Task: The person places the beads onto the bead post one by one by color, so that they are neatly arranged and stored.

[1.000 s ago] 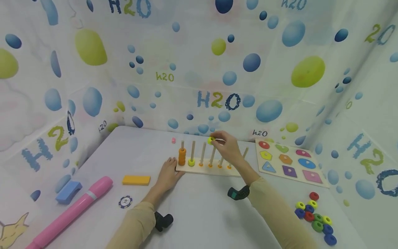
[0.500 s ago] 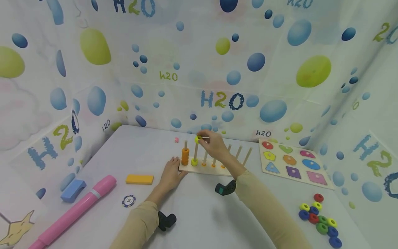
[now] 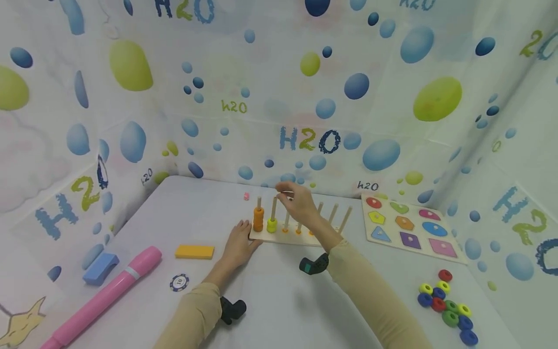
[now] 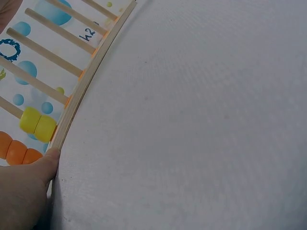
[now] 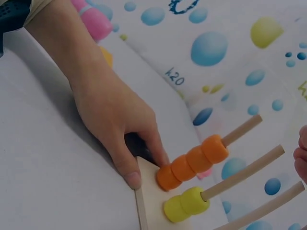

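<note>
A wooden peg board (image 3: 283, 238) stands on the white table with a row of upright pegs. Several orange rings (image 3: 258, 220) are stacked on its leftmost peg, and two yellow rings (image 5: 186, 204) sit at the bottom of the second peg. My left hand (image 3: 238, 245) grips the board's left end, thumb against the front edge and fingers around the far side, as the right wrist view shows. Just beside the top of the second peg hovers my right hand (image 3: 301, 203), fingers loosely bent and holding nothing. Its forearm hides part of the board's right side.
To the right lie loose coloured rings (image 3: 438, 304) and, behind them, a shape puzzle board (image 3: 410, 223). On the left are a pink tube (image 3: 109, 291), a blue block (image 3: 101, 269), a yellow block (image 3: 194, 252) and a poker chip (image 3: 179, 282). A small pink piece (image 3: 246, 196) lies behind the pegs.
My right hand moved left with a yellow ring to the second peg and let it go; the ring dropped onto the other yellow one. My left hand stays on the board.
</note>
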Tool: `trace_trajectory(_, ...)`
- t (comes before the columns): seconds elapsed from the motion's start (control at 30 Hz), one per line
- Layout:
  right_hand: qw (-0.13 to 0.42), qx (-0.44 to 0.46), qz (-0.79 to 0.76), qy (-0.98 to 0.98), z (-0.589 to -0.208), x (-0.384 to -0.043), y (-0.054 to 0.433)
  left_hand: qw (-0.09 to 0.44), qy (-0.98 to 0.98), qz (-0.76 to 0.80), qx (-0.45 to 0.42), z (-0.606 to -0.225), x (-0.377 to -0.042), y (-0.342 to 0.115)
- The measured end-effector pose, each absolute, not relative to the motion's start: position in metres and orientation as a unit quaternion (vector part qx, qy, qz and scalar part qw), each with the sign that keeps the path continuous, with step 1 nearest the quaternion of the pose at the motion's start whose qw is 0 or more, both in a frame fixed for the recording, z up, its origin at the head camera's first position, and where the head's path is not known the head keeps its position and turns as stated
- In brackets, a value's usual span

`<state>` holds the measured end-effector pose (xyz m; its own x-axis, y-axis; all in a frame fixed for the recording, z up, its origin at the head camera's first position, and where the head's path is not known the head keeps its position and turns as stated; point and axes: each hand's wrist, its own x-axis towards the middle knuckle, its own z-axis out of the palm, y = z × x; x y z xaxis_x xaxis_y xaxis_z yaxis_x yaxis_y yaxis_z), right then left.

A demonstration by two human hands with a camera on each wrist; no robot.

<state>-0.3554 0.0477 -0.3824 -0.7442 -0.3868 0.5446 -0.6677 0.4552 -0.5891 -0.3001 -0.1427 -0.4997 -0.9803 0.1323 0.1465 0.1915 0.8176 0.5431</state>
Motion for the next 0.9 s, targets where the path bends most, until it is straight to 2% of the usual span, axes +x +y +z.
trace_trajectory(0.2,0.175,0.329,0.444,-0.815,-0.382,-0.351,0.05,0.066,-0.95,-0.292,-0.09,-0.502,-0.295,-0.149)
trace_trajectory(0.37,0.176,0.305,0.462,-0.814,-0.381,-0.345,0.066,0.065,-0.949,-0.295,-0.095,-0.501,-0.295,-0.151)
trace_trajectory(0.7,0.181,0.239,0.489,-0.819,-0.381,-0.335,0.135,0.042,-0.949,-0.295,-0.1,-0.499,-0.302,-0.142)
trace_trajectory(0.9,0.21,0.191,0.484,-0.828,-0.381,-0.329,0.182,0.039,-0.949,-0.293,-0.105,-0.497,-0.304,-0.141)
